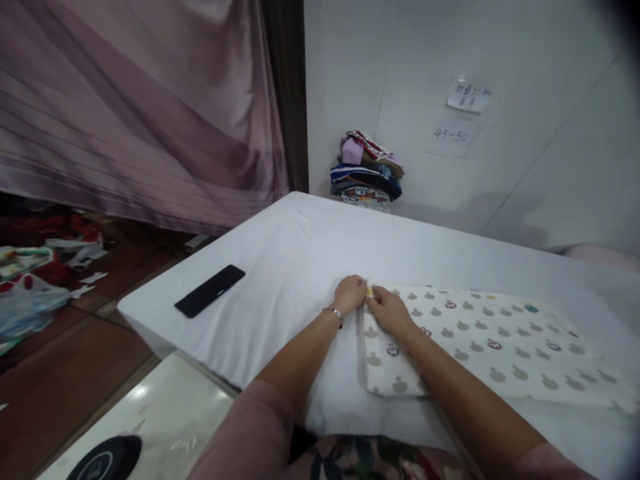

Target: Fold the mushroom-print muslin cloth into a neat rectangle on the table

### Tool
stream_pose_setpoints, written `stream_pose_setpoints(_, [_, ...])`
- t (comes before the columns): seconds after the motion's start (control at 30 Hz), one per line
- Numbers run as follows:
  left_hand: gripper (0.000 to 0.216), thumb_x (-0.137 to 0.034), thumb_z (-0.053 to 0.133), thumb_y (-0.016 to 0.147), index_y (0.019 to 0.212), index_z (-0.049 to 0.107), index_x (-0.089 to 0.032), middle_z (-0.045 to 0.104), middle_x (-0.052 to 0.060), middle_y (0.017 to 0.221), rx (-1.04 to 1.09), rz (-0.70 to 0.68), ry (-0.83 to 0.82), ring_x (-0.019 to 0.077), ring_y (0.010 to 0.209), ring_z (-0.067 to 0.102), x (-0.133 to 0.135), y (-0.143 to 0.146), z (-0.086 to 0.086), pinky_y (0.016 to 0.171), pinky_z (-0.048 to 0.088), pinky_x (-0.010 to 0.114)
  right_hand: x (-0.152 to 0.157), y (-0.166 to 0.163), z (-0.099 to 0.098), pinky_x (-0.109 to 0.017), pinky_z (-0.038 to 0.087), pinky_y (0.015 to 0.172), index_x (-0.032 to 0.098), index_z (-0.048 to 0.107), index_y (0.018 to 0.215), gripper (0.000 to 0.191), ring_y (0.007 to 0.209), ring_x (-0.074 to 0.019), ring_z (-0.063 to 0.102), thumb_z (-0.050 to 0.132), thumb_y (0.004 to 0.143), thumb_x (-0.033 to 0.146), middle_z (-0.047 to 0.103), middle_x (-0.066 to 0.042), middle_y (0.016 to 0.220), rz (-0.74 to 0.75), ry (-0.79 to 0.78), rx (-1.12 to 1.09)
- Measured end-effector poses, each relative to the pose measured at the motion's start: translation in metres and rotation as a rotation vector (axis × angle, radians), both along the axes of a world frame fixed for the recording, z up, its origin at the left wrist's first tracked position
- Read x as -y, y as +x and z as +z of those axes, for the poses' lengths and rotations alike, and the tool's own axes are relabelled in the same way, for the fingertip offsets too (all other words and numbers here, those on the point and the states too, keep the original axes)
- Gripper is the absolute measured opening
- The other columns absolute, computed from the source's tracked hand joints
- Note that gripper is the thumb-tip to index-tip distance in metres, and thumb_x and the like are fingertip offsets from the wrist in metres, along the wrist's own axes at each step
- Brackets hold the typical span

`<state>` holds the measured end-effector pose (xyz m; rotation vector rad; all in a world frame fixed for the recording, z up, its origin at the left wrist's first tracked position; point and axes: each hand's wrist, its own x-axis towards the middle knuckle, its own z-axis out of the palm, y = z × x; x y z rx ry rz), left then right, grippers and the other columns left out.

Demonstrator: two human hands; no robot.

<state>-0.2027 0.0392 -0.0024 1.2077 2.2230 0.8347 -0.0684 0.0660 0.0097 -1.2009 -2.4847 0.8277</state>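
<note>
A folded white cloth [480, 337] with grey apple-like shapes and a few coloured outline figures lies flat on the white-covered table. Its long side runs off to the right. At its far left corner, my left hand [351, 293], with a bracelet on the wrist, pinches the edge. Just beside it, my right hand [389, 310] grips the same corner, its forearm crossing over the cloth. A small yellow patch of the print shows between the two hands. Some fingertips are hidden behind the fabric.
A black phone [210, 291] lies on the white table cover [280, 267], left of my hands. Folded clothes [367, 170] are stacked beyond the far edge by the wall. A pinkish curtain [150, 113] hangs at left. A black round object [107, 460] rests on a pale surface, lower left.
</note>
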Motion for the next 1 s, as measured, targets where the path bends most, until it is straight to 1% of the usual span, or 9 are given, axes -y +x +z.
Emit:
stream_pose_setpoints(0.17, [0.047, -0.049, 0.034, 0.090, 0.083, 0.068, -0.017, 0.070, 0.007, 0.081, 0.037, -0.017, 0.054, 0.0178, 0.076, 0.062, 0.002, -0.003, -0.002, 0.068, 0.042, 0.026, 0.006, 0.000, 0.001, -0.026, 0.038, 0.070, 0.022, 0.063, 0.101, 0.028, 0.081, -0.0178, 0.059, 0.040, 0.090, 0.032, 0.068, -0.004, 0.088, 0.083, 0.104, 0.019])
stream_pose_setpoints(0.3, [0.035, -0.049, 0.052, 0.082, 0.093, 0.066, -0.019, 0.070, 0.005, 0.088, 0.008, -0.021, 0.059, 0.0174, 0.079, 0.062, 0.001, -0.003, -0.004, 0.069, 0.042, 0.025, 0.010, 0.000, 0.000, -0.028, 0.040, 0.075, 0.022, 0.064, 0.097, 0.026, 0.087, -0.0184, 0.058, 0.039, 0.091, 0.030, 0.066, -0.005, 0.095, 0.140, 0.165, 0.035])
stream_pose_setpoints(0.43, [0.031, -0.045, 0.047, 0.086, 0.092, 0.065, -0.021, 0.070, 0.005, 0.090, -0.141, -0.024, 0.034, 0.0185, 0.083, 0.062, 0.001, 0.001, -0.003, 0.068, 0.040, 0.026, 0.004, 0.018, 0.001, -0.027, 0.044, 0.079, 0.022, 0.066, 0.093, 0.027, 0.085, -0.0157, 0.058, 0.040, 0.090, 0.024, 0.065, -0.003, 0.089, 0.267, 0.141, -0.135])
stream_pose_setpoints(0.53, [0.033, -0.045, 0.041, 0.089, 0.091, 0.063, -0.021, 0.069, 0.005, 0.087, -0.243, -0.035, 0.008, 0.0204, 0.082, 0.062, 0.003, 0.005, 0.001, 0.065, 0.039, 0.027, -0.012, 0.050, 0.002, -0.030, 0.043, 0.089, 0.023, 0.067, 0.099, 0.027, 0.098, -0.0167, 0.057, 0.041, 0.088, 0.022, 0.065, -0.005, 0.103, 0.232, 0.178, -0.224])
stream_pose_setpoints(0.6, [0.034, -0.045, 0.038, 0.090, 0.090, 0.062, -0.021, 0.069, 0.005, 0.086, -0.282, -0.044, -0.017, 0.0210, 0.081, 0.062, 0.004, 0.008, 0.004, 0.064, 0.039, 0.028, -0.028, 0.076, 0.001, -0.035, 0.039, 0.098, 0.023, 0.065, 0.108, 0.031, 0.112, -0.0192, 0.052, 0.042, 0.088, 0.023, 0.060, -0.006, 0.120, 0.150, 0.235, -0.156])
stream_pose_setpoints(0.7, [0.036, -0.044, 0.035, 0.091, 0.089, 0.062, -0.021, 0.069, 0.006, 0.088, -0.339, -0.060, -0.048, 0.0221, 0.082, 0.062, 0.004, 0.009, 0.006, 0.065, 0.040, 0.029, -0.050, 0.107, -0.004, -0.046, 0.024, 0.108, 0.021, 0.054, 0.128, 0.042, 0.133, -0.0261, 0.033, 0.043, 0.089, 0.033, 0.042, -0.010, 0.142, 0.039, 0.297, 0.122])
stream_pose_setpoints(0.77, [0.038, -0.044, 0.033, 0.092, 0.090, 0.062, -0.020, 0.069, 0.007, 0.089, -0.368, -0.076, -0.072, 0.0229, 0.084, 0.062, 0.003, 0.008, 0.009, 0.067, 0.042, 0.030, -0.058, 0.119, -0.010, -0.051, 0.015, 0.110, 0.019, 0.043, 0.138, 0.053, 0.139, -0.0293, 0.019, 0.039, 0.091, 0.042, 0.028, -0.011, 0.151, 0.023, 0.294, 0.276])
stream_pose_setpoints(0.87, [0.038, -0.041, 0.032, 0.092, 0.095, 0.063, -0.019, 0.067, 0.009, 0.097, -0.436, -0.086, -0.107, 0.0251, 0.089, 0.062, 0.003, 0.010, 0.019, 0.071, 0.045, 0.033, -0.061, 0.123, -0.017, -0.052, 0.010, 0.111, 0.019, 0.035, 0.143, 0.058, 0.141, -0.0296, 0.011, 0.029, 0.093, 0.048, 0.018, -0.011, 0.154, 0.046, 0.272, 0.342])
stream_pose_setpoints(1.0, [0.042, -0.037, 0.038, 0.090, 0.120, 0.055, -0.013, 0.053, 0.015, 0.129, -0.670, -0.169, 0.115, 0.0280, 0.117, 0.050, 0.006, 0.035, 0.031, 0.094, 0.041, 0.039, -0.059, 0.119, -0.019, -0.052, 0.009, 0.111, 0.020, 0.033, 0.143, 0.061, 0.141, -0.0295, 0.010, 0.025, 0.093, 0.053, 0.017, -0.011, 0.154, 0.057, 0.271, 0.305])
